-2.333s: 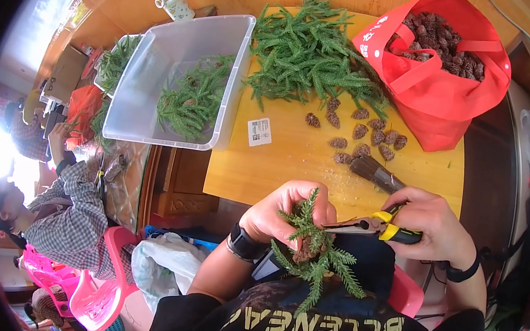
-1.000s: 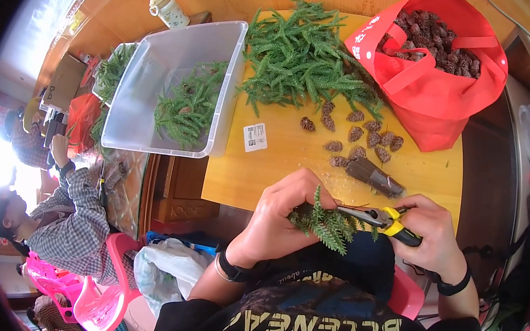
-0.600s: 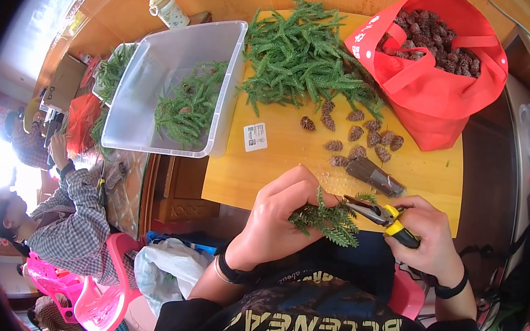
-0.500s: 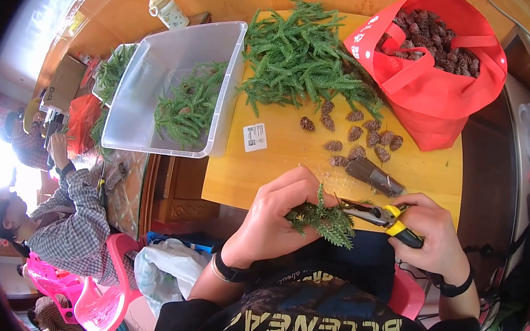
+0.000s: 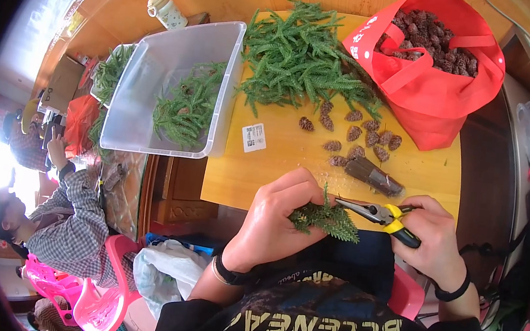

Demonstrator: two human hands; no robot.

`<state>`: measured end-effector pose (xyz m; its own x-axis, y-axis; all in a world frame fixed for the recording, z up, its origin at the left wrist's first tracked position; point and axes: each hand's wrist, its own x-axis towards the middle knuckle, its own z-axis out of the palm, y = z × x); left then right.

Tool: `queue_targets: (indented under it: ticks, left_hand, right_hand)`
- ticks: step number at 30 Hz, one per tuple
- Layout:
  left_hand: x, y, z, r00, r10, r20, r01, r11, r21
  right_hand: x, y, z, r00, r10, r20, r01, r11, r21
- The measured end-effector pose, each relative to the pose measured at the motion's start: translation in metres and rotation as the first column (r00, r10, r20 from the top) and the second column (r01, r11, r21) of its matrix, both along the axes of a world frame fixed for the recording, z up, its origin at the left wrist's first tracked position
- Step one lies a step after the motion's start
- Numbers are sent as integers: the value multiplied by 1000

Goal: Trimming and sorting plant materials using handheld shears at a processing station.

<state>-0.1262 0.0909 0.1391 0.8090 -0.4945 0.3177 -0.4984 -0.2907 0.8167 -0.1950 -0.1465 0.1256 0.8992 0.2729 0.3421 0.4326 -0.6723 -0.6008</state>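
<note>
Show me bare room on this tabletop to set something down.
The widest bare patch on the yellow tabletop is front left, between the white label, near edge and left hand. A smaller one lies right of the pine cones, nearer than the red bag. Crowded: the far side, with green sprigs and bag; right of centre, with cones and brown bundle.

Green needled sprig [image 5: 332,222] in left hand [image 5: 280,212], yellow-and-black pliers [image 5: 378,214] in right hand [image 5: 428,235], nose pointing left beside sprig
</note>
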Motion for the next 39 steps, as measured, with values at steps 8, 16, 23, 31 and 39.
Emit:
queue_targets:
  ticks: [8,16,23,31,39]
  left_hand:
    - [-5,-10,-6,916,93,390,-137,987,88]
    - [-1,-7,-2,941,100,322,-99,995,-21]
    - [15,13,-11,935,-241,-258,159,940,-303]
    - [17,18,-27,717,-535,-446,176,759,-627]
    - [10,11,-35,591,-646,-484,89,648,-757]
  right_hand:
    - [-17,23,-7,983,-170,-70,177,977,117]
    - [-18,19,4,923,-57,-381,168,949,265]
    - [-2,-7,19,984,79,-160,-58,989,134]
    - [14,-19,8,956,212,-204,-168,963,211]
    - [21,-1,-4,954,265,-144,-226,944,240]
